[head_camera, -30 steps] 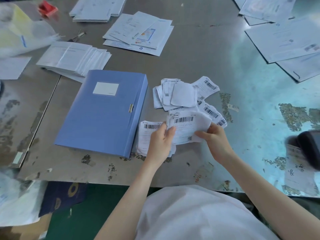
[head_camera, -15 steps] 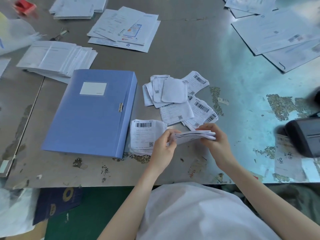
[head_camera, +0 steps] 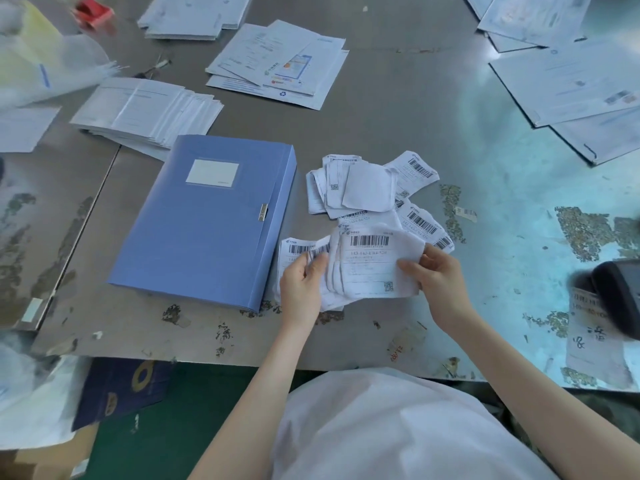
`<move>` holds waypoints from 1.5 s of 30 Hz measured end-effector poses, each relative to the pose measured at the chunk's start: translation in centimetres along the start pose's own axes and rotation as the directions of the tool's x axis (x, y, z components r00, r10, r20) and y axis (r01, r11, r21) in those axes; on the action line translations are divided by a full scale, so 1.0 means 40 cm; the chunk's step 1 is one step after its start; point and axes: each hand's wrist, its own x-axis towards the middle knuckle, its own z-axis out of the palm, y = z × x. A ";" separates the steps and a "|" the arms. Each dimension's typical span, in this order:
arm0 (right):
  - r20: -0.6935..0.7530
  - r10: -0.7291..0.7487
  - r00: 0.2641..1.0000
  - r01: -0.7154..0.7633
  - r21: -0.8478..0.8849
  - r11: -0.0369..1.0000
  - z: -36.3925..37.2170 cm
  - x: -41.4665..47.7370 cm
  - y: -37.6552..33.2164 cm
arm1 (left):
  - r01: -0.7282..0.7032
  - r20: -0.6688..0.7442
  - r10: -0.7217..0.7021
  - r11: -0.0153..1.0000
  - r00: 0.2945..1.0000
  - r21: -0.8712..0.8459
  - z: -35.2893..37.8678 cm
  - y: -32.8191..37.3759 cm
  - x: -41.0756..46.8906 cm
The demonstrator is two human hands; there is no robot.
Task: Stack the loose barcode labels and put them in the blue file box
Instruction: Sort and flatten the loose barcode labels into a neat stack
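Widest open lane I can see is the bare table (head_camera: 398, 109) beyond the labels (head_camera: 367, 188), running between the leaflets (head_camera: 277, 64) and the big envelopes (head_camera: 571, 74). The blue file box (head_camera: 207, 223) sits shut and blocks the left, with a paper stack (head_camera: 149, 112) touching its far corner, I think. A dark gadget (head_camera: 616, 292) crowds the right edge. The near strip in front of the box looks passable.

We had a big grey metal tabletop (head_camera: 398, 109) that looked worn and scuffed, with rough flaky patches and a dull sheen over on the right. The flat blue plastic file box (head_camera: 207, 244) was smooth and matt, its little metal clasp (head_camera: 263, 213) shiny. The thin white paper barcode labels (head_camera: 370, 268) were matt, curled and creased.
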 end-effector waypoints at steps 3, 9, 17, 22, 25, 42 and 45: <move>-0.036 0.055 0.998 -0.053 0.061 0.997 0.012 0.023 0.005 | -0.013 -0.051 0.017 0.998 0.999 0.069 -0.037 -0.001 0.007; 0.008 0.133 0.991 -0.133 0.111 0.985 0.027 0.051 0.002 | -0.223 0.067 0.222 0.814 0.973 0.537 -0.093 -0.012 0.055; -0.055 0.226 0.973 -0.230 -0.077 0.970 0.053 0.061 0.020 | -0.393 0.221 0.393 0.438 0.893 0.808 -0.059 -0.023 0.092; -0.057 0.248 0.967 -0.250 -0.045 0.967 0.041 0.060 0.020 | -0.383 0.149 0.365 0.737 0.919 0.557 -0.025 0.000 0.064; 0.000 0.219 0.976 -0.219 -0.015 0.976 0.054 0.051 0.012 | -0.048 0.147 0.021 0.983 0.989 0.178 -0.010 0.021 0.045; -0.013 -0.042 0.999 0.025 -0.618 0.786 0.086 0.066 0.041 | -0.123 0.041 0.121 0.826 0.992 0.550 -0.067 -0.001 0.065; 0.080 -0.086 0.993 0.115 -0.812 0.572 0.096 0.080 0.046 | -0.211 0.070 0.219 0.727 0.973 0.654 -0.049 -0.033 0.061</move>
